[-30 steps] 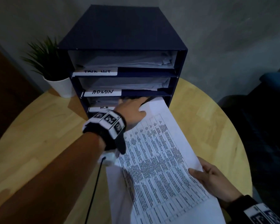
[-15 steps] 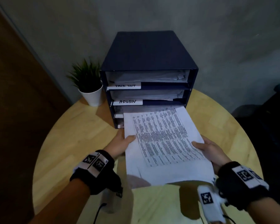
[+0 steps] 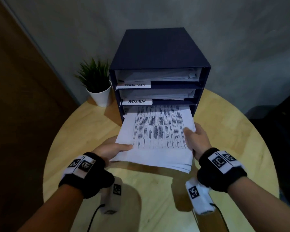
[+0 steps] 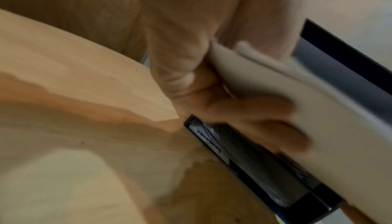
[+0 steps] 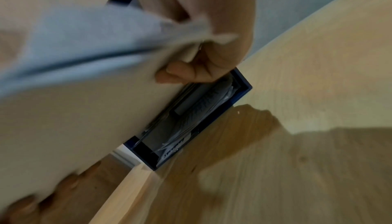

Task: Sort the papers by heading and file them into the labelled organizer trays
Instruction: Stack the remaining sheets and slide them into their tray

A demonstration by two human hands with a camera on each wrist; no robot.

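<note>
A stack of white printed papers hangs level above the table, its far edge inside the third slot of the dark blue organizer. My left hand grips the stack's near-left edge, thumb on top and fingers underneath. At the right edge my right hand holds it the same way, thumb on top, fingers below. The upper trays, labelled "TASK LIST" and "ADMIN", hold papers. The stack hides the third label. Below it the bottom tray also holds papers.
A small green plant in a white pot stands left of the organizer on the round wooden table. A grey wall is behind, a brown door at left, a dark seat at right.
My left hand came back from the organizer's slot and took the stack's left edge. Both hands then slid the stack forward, so its far edge has entered the third slot. My head pulled back.
</note>
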